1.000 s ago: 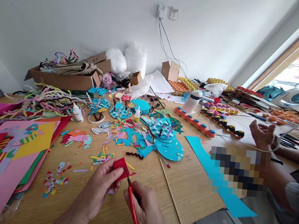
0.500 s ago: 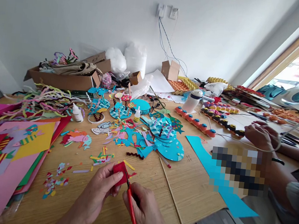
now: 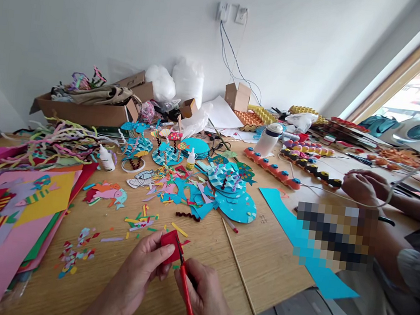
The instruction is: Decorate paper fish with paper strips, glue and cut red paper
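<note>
1. Left hand pinched red paper near 7 o'clock in the view.
2. Right hand gripped red-handled scissors at the paper's 5 o'clock.
3. Wooden stick lay at the paper's 3 o'clock.

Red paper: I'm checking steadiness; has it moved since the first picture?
Yes: the red paper sits slightly lower in view, farther from the unmoved brown pipe cleaner.
</note>
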`<state>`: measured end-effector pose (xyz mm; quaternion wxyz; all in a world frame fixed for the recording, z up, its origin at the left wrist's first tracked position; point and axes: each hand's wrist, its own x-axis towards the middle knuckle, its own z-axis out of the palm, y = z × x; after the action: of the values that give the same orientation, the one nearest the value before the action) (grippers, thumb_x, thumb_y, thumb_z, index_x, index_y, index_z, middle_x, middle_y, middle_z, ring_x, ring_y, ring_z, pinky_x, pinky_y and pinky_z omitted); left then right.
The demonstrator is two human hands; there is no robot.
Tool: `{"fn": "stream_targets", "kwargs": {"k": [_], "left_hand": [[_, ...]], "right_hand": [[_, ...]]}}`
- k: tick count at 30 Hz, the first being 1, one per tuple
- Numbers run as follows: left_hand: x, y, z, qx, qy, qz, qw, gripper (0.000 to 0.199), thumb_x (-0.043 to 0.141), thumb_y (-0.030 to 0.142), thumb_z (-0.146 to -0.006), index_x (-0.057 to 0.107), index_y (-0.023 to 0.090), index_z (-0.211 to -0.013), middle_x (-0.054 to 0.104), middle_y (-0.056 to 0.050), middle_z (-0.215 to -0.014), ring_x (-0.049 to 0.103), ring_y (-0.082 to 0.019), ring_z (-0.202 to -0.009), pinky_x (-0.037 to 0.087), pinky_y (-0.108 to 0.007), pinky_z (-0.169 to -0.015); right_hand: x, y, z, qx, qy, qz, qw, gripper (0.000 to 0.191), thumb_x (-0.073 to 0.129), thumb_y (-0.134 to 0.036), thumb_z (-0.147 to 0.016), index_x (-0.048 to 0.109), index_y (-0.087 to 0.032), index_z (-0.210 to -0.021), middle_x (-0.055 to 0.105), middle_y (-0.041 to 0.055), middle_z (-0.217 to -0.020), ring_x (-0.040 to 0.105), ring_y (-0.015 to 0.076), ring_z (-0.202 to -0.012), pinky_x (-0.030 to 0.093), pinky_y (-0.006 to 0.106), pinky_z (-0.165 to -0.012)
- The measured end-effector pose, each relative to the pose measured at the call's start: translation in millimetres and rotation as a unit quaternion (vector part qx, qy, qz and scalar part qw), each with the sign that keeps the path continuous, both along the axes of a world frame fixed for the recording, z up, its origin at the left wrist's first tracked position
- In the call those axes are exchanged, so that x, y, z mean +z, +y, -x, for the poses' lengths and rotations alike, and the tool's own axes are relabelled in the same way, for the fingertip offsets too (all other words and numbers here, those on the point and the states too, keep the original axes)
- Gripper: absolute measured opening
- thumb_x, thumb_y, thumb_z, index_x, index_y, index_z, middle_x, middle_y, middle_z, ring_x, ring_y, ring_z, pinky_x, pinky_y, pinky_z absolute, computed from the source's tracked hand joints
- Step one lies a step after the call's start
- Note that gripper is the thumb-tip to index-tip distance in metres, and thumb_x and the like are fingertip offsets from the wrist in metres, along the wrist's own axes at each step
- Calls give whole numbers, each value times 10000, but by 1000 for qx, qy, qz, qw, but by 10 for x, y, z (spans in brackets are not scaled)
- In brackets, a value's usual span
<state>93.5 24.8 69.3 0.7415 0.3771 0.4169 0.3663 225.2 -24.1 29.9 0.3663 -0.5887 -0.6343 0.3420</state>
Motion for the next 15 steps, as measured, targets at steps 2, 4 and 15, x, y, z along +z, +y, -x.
{"fn": "stream_targets", "kwargs": {"k": [2, 4, 15], "left_hand": [[2, -10, -14, -2, -1, 8, 1000, 288, 747, 381, -606, 573, 167, -689, 492, 53, -541, 402, -77, -496, 314, -189, -462], [1, -22, -28, -10, -5, 17, 1000, 287, 749, 374, -606, 575, 167, -703, 501, 51, -552, 401, -75, -499, 315, -188, -469], [-81, -50, -138, -36, -8, 50, 998, 300, 752, 375, -613, 597, 166, -762, 512, 51, -577, 416, -74, -504, 310, -186, -474]], "right_hand": [[28, -19, -10, 0, 3, 18, 1000, 384, 369, -407, -875, 433, -173, -578, 387, -41, -527, 323, 82, -493, 248, 210, -473], [65, -35, -25, 1, 15, 29, 999, 395, 378, -424, -877, 476, -166, -594, 417, -34, -539, 339, 89, -508, 270, 208, -485], [-43, -104, -119, -22, 25, 23, 999, 483, 332, -473, -884, 534, -143, -596, 450, -16, -527, 366, 90, -491, 283, 209, -474]]}}
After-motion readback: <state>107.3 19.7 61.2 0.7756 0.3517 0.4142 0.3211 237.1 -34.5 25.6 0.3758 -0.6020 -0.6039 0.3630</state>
